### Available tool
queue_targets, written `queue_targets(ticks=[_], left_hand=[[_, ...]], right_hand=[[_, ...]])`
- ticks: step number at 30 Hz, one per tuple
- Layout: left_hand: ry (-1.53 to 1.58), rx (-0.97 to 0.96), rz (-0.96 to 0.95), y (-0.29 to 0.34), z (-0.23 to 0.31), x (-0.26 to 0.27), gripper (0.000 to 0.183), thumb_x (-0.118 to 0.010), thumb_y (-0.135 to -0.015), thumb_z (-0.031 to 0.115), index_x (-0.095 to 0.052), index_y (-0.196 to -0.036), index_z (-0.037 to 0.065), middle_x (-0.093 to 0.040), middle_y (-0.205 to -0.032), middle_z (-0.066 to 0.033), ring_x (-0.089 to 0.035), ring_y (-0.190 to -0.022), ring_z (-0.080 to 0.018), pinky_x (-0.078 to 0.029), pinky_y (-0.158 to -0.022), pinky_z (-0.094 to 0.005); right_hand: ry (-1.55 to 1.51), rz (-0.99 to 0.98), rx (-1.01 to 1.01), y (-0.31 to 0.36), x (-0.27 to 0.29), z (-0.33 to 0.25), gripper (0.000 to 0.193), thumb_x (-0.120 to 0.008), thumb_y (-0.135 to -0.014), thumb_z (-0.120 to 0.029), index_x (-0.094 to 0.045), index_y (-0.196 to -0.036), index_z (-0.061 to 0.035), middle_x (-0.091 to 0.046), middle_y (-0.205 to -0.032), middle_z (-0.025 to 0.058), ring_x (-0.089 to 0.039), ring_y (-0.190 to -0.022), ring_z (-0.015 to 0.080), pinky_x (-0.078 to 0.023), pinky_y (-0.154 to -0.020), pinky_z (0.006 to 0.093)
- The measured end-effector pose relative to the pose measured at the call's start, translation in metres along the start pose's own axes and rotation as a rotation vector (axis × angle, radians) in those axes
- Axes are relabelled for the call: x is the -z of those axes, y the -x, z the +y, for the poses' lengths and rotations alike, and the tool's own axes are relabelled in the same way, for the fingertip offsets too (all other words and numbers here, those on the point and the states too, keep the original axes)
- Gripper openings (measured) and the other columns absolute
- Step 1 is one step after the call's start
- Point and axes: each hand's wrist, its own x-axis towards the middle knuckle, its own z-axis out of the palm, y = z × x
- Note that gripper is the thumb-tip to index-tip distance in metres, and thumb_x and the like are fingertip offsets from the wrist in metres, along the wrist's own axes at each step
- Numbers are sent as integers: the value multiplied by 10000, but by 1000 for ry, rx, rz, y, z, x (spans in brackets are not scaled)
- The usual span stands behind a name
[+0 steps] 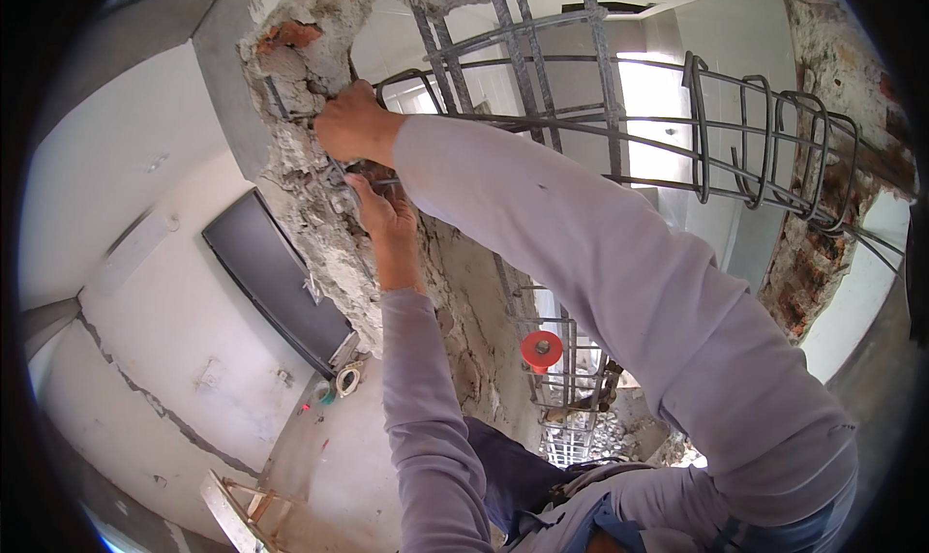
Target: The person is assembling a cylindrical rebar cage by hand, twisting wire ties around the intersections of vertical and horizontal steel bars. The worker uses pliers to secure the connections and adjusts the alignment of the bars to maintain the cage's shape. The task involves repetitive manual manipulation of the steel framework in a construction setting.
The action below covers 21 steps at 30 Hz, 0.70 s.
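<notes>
Both my hands work at a broken masonry wall edge [319, 234] at upper left. My right hand [353, 125] is a closed fist against the rubble; what it grips is mostly hidden. A short dark metal piece [276, 96] sticks out of the wall beside it. Just below, my left hand [389, 216] has its thumb and fingers closed round a thin dark metal rod [337, 168] that runs up toward the right fist. Close to the right wrist, long steel rebars [513, 120] extend rightward into a cage with bent stirrups [702, 127].
Upright rebars [527, 55] cross the opening above my right arm. Lower down hang another rebar cage [571, 398] and a red round piece [542, 352] with a grey centre. A dark panel [276, 277], tape rolls [348, 379] and a wooden frame [242, 514] are at left.
</notes>
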Motion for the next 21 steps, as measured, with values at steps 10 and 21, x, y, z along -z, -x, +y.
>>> queue_targets(ticks=[10,21], left_hand=[[-693,-697,81,94,35,-35,406,-568,-921,308,-439,-1166,12,-507,-1085,-110,-510,-955,-215,-426,-865,-364],[-1569,-1380,-429,98,3,-111,350,-442,-966,308,-541,-1138,20,-495,-1183,-161,-413,-1091,-332,-319,-940,-467]], right_hand=[[-629,177,-53,236,118,-12,100,-606,-810,-132,-622,-855,-44,-592,-716,83,-584,-679,258,-455,-602,376],[356,392,-667,576,221,158,210,-558,-897,-31,-569,-1105,-1,-595,-1072,127,-556,-1019,275,-426,-886,360]])
